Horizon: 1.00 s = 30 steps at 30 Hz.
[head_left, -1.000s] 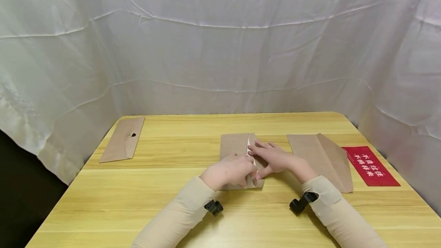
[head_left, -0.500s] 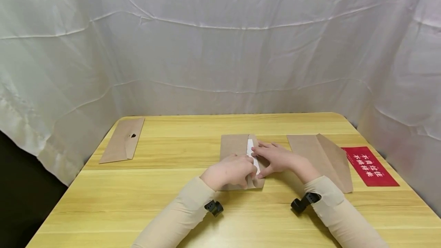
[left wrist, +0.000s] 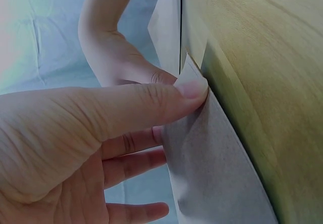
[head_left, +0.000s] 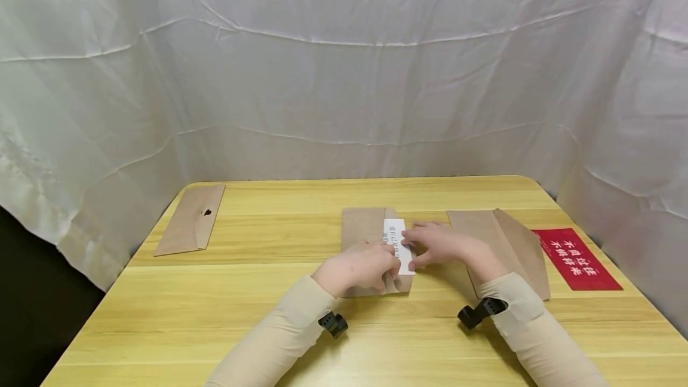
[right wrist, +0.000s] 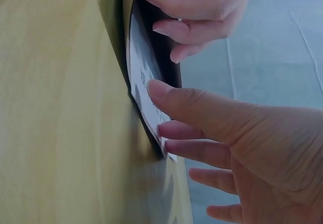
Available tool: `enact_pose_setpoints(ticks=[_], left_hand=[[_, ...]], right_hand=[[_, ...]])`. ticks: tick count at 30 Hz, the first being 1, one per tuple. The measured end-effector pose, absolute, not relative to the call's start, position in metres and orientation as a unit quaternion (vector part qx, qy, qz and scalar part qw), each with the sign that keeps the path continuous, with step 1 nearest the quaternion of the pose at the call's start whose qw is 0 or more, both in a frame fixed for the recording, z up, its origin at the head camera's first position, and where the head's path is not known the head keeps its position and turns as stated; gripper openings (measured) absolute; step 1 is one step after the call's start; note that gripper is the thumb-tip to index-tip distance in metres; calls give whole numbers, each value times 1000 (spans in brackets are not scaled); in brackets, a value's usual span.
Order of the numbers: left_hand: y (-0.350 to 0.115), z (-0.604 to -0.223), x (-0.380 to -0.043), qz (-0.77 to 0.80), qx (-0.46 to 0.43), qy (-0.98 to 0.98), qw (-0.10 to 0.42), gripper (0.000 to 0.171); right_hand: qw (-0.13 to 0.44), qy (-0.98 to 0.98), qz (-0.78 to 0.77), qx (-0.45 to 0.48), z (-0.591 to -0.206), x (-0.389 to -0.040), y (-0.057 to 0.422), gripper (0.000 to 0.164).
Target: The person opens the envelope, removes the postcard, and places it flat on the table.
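Note:
A brown paper envelope (head_left: pixel 361 227) lies at mid-table, flap side up. Its near edge is pinched by my left hand (head_left: pixel 359 267); in the left wrist view the thumb (left wrist: pixel 186 94) presses on the envelope's corner. Out of the envelope's right-hand opening sticks a white card (head_left: pixel 395 229) with dark printed characters, part of it hidden inside. My right hand (head_left: pixel 438 243) holds the card's right edge between thumb and fingers. In the right wrist view, the thumb lies over the card (right wrist: pixel 142 85), with two fingers at its edge.
To the right lies another brown envelope (head_left: pixel 486 226) with its flap spread, beside a red card (head_left: pixel 580 258) with white characters. A closed brown envelope (head_left: pixel 188 217) with a small black mark rests at the table's far left. A pale curtain (head_left: pixel 344 94) surrounds the table.
My right hand has moved a little to the right, drawing the white card with it, so more of its printed face shows. The left hand stays at the envelope.

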<state>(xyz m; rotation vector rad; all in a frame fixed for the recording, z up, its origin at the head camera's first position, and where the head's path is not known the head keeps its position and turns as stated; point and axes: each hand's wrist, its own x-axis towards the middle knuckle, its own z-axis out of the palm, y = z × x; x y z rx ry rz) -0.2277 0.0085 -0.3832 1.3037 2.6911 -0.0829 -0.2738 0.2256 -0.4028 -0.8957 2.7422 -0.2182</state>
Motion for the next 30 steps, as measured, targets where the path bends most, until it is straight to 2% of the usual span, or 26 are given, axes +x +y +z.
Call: enact_pose_setpoints(ticks=[5, 9, 12, 16, 30], left_hand=[[8, -383, -228, -23, 439, 895, 73, 22], [8, -384, -229, -22, 439, 895, 78, 21], [8, -384, -229, -23, 440, 894, 80, 20], [7, -384, -229, -17, 442, 893, 86, 20], [10, -378, -220, -20, 462, 883, 80, 22]], right_hand=[[122, 940, -98, -303, -401, -276, 228, 61], [97, 933, -117, -327, -405, -280, 229, 44], [69, 932, -126, -334, -411, -283, 227, 37], [39, 935, -133, -325, -414, -282, 222, 43], [3, 959, -116, -260, -417, -279, 218, 62]])
